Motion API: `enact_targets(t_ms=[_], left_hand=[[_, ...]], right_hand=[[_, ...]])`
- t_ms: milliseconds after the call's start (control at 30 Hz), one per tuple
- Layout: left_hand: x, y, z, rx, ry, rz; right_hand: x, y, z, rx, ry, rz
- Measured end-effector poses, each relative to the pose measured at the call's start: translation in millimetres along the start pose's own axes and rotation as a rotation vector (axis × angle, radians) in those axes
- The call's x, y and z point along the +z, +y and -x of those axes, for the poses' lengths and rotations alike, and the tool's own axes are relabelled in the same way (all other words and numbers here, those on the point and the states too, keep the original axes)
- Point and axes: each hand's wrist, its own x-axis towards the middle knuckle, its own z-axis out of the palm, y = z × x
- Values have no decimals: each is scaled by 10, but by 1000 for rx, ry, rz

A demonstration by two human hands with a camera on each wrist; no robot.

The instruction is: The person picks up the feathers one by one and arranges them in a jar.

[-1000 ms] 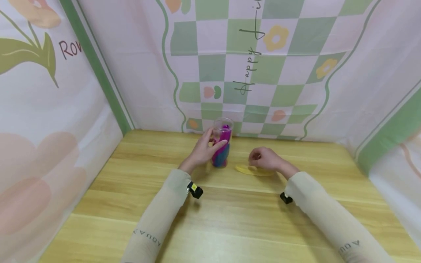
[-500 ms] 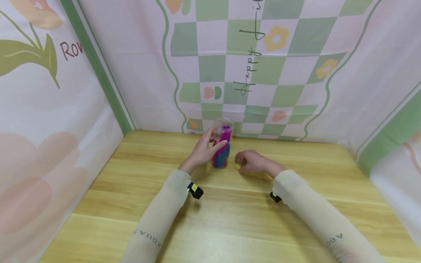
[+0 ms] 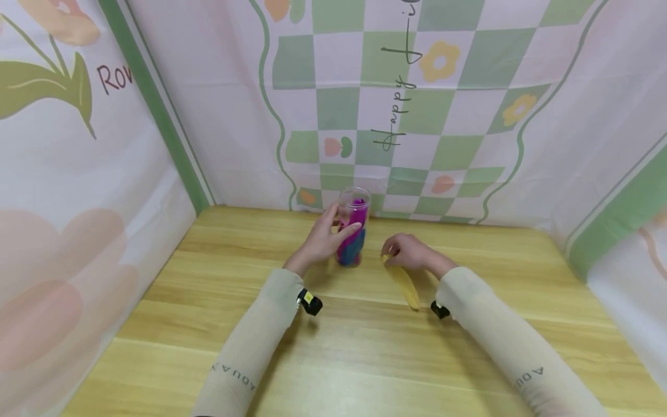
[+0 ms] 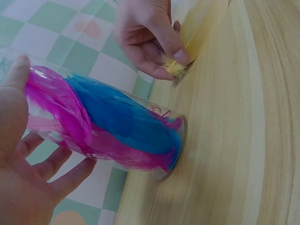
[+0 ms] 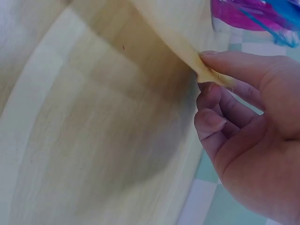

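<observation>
My left hand (image 3: 319,238) grips a tall clear cup (image 3: 354,190) that stands upright on the table, with the thumb on one side and the fingers round the other. Inside it are magenta feathers (image 4: 58,101) and a blue feather (image 4: 122,117), seen through the wall in the left wrist view. To the right of the cup, my right hand (image 3: 411,252) pinches a yellow feather (image 3: 407,291) by its fluffy quill end, between thumb and fingertips. The feather's broad tip slants down toward the front of the table.
The wooden table (image 3: 354,353) reaches back to a hanging cloth (image 3: 333,110) with green checks, close behind the cup. More printed cloth (image 3: 130,231) closes off the left side. A small black wrist camera (image 3: 310,302) sits on the left cuff.
The yellow feather lay flat beside the right hand; now that hand holds it by the quill end, turned tip toward the front. The right hand shifted left, nearer the cup. The left hand stayed put.
</observation>
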Motion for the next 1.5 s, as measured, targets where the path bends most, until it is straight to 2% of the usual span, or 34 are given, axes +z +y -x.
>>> enact_targets(t_ms=[200,367,667,933,1500], left_hand=[[-2,6,-1,-2,-1,-5],[-4,11,-2,0,1,-10],[3,7,4,-3,-3,-15],[3,14,0,3,4,-13],[-4,13,-9,15,-2,-2]], right_hand=[[-58,17,34,-1,26,-81],[-91,38,56,16,57,-119],[-207,33,104,65,137,-255],[-326,-26,128,54,207,-295],[-579,-281,184,104,323,-344]])
